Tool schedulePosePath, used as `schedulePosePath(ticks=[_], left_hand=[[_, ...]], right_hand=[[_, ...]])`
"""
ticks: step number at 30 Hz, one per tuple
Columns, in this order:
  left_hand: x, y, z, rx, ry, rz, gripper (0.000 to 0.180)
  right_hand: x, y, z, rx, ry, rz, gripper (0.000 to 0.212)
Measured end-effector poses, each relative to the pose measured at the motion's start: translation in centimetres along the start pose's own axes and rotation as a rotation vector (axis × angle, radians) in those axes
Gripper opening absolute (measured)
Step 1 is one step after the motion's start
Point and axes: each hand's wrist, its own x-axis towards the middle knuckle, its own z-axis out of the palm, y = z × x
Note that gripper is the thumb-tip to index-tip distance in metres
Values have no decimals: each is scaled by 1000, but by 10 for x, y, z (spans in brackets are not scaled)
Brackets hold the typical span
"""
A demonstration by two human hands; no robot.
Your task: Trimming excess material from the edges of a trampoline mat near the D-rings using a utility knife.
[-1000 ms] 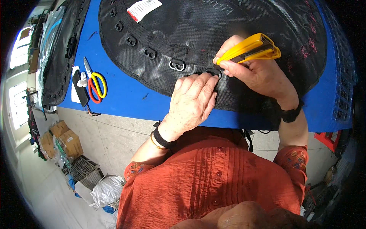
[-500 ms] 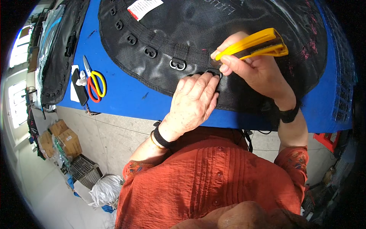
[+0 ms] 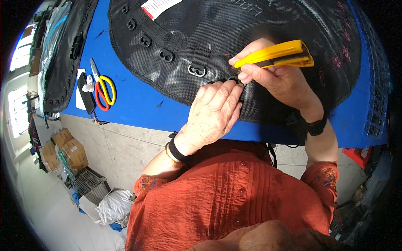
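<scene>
A black mesh sheet with a rounded outline covers much of the table. Black fittings with metal rings run along a strap near its border. My left hand presses on the sheet near its front edge, its fingers bunched around a partly hidden fitting; its fingertips are hidden. Just to the right, my right hand pinches a yellow hand tool, folded like thread snips, with its working end hidden at my fingertips. Those fingertips sit beside that same fitting.
On the blue table at left lie scissors with red and yellow handles, beside a dark flat object. A second black mesh piece lies farther left. Cardboard boxes and a white bag stand on the floor.
The yellow tool has tilted slightly, its rear end dipping, and my right fingertips have shifted a little left. My left hand stays almost in place on the mesh.
</scene>
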Motion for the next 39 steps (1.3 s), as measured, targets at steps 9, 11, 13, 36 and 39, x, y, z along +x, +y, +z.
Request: schedulePosePath(ticks=[9, 11, 13, 36, 39], left_hand=[[1, 0, 0, -2, 10, 3, 54], [0, 0, 1, 4, 3, -7, 55], [-1, 0, 1, 5, 5, -8, 56], [-1, 0, 1, 17, -7, -11, 55], [-1, 0, 0, 26, -11, -10, 55]], right_hand=[[-2, -5, -4, 31, -49, 58, 20], [-1, -4, -4, -41, -70, 27, 20], [0, -2, -5, -70, -82, 12, 21], [-4, 1, -5, -310, -34, -138, 18], [-4, -2, -8, -365, -51, -119, 20]])
